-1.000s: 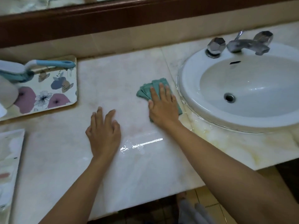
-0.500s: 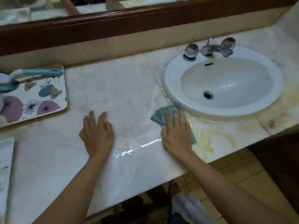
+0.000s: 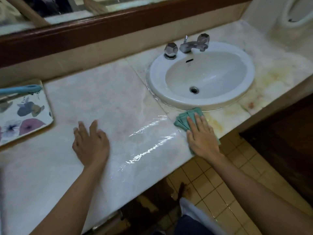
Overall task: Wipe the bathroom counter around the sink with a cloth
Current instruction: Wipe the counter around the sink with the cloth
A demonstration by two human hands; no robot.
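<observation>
Just sink [image 3: 157,77] — basin bare; right hand [image 3: 202,138] flat on cloth [image 3: 182,120].

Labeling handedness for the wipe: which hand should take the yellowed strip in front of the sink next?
Right. The right hand already presses the green cloth flat beside the yellow stain below the sink. The left hand lies bare on the counter, farther off.

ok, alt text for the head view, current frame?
A person's right hand presses a folded green cloth flat on the marble counter by the front rim of the white sink. The left hand rests open beside a wet streak.
</observation>
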